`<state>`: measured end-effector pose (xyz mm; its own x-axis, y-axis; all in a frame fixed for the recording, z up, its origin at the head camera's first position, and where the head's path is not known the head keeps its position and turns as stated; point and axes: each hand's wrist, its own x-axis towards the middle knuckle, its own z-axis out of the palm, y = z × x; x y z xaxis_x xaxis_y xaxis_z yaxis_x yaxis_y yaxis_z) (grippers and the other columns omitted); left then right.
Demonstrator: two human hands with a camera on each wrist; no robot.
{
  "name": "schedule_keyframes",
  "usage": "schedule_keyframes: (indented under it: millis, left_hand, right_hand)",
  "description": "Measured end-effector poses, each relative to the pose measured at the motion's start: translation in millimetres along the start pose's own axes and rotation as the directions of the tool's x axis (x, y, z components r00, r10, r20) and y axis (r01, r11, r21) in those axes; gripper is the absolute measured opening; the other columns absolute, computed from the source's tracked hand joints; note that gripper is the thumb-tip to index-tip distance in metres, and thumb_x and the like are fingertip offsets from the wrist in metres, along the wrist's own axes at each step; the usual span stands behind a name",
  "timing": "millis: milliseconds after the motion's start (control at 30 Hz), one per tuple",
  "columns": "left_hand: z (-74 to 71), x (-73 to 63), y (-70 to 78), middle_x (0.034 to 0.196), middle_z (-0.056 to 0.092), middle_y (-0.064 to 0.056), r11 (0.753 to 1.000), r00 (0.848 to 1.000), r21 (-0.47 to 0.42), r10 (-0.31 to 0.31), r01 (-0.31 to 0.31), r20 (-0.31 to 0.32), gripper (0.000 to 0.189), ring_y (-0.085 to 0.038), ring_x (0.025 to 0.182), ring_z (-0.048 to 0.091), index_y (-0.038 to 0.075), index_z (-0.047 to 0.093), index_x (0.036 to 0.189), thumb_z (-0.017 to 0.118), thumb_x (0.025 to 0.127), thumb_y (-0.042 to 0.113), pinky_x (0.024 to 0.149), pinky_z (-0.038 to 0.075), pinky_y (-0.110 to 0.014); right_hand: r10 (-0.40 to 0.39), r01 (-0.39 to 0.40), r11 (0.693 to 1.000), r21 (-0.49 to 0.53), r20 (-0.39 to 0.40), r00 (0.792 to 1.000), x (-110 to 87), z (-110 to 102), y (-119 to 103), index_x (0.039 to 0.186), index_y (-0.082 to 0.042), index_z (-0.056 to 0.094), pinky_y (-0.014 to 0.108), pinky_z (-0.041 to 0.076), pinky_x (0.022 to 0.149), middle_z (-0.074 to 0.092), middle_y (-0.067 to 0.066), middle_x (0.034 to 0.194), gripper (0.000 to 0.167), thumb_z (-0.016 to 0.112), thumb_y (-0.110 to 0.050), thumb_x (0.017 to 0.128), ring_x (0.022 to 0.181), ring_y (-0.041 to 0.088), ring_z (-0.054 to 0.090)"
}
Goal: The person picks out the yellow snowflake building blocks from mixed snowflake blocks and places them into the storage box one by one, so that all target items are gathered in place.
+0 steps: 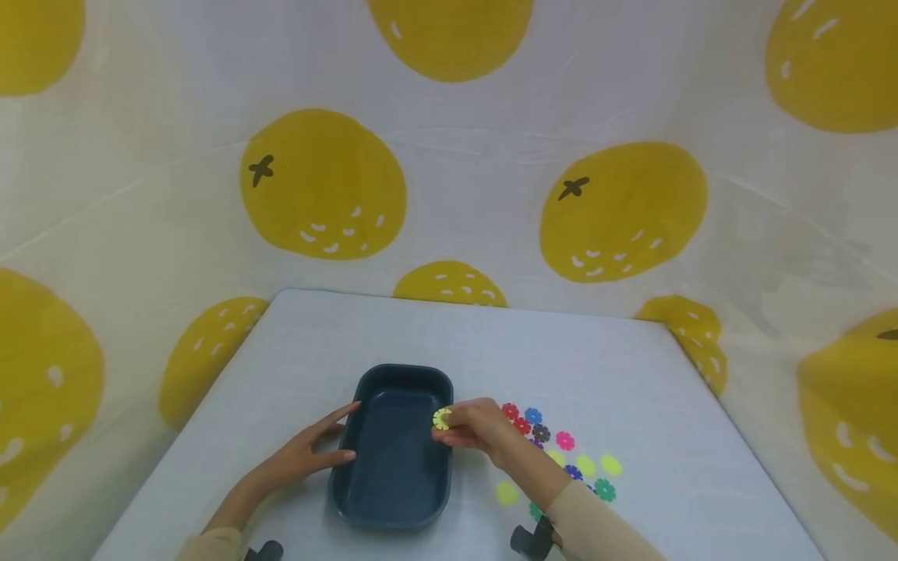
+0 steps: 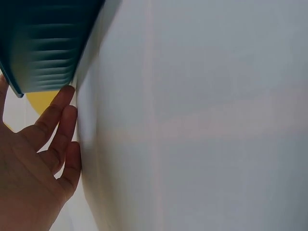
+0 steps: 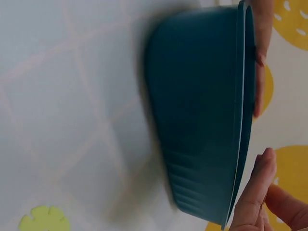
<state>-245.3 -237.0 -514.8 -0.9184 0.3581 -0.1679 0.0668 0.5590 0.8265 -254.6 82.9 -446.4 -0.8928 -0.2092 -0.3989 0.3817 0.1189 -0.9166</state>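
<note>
A dark blue plastic tray (image 1: pixel 393 460) stands on the table in the head view. My left hand (image 1: pixel 305 452) is at its left side, thumb and index finger touching the rim; in the left wrist view the fingers of the left hand (image 2: pixel 45 149) lie fairly straight by the ribbed wall. Over the tray's right rim, my right hand (image 1: pixel 477 425) pinches a yellow flower-shaped disc (image 1: pixel 441 419) between thumb and fingers. The right wrist view shows the right hand (image 3: pixel 260 197) beside the tray's rim, the disc hidden there.
Right of the tray lie several loose flower-shaped discs: red discs (image 1: pixel 515 417), a blue disc (image 1: pixel 533 415), a pink disc (image 1: pixel 564 440), yellow discs (image 1: pixel 610 465) and a green disc (image 1: pixel 604 489). My right forearm covers some. A white cloth with yellow fruit prints (image 1: pixel 624 210) hangs behind the table (image 1: pixel 533 351).
</note>
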Motion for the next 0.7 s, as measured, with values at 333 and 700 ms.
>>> schedule_keyframes:
  millis: [333,700]
  left_hand:
    - [0.7,-0.1,-0.3,0.162,0.028,-0.017,1.0,1.0,-0.004,-0.014,0.014,-0.003,0.081,-0.046,0.141,0.037,0.037,0.028,0.156,0.072,0.088,0.044,0.109,0.033,-0.07]
    - [0.9,1.3,1.0,0.161,0.03,-0.015,1.0,0.999,-0.003,-0.031,0.031,-0.014,0.083,-0.044,0.141,0.038,0.039,0.029,0.155,0.074,0.086,0.048,0.109,0.031,-0.071]
  right_hand:
    - [0.026,-0.026,0.999,-0.026,0.023,0.999,9.2,5,-8,0.114,0.004,0.066,0.021,0.058,0.071,0.076,0.014,0.094,0.028,0.067,-0.015,0.093,0.085,0.021,0.076]
    - [0.051,-0.049,0.998,-0.046,0.049,0.998,19.1,16,-19,0.114,0.003,0.066,0.02,0.058,0.068,0.076,0.013,0.092,0.027,0.068,-0.015,0.093,0.084,0.021,0.076]
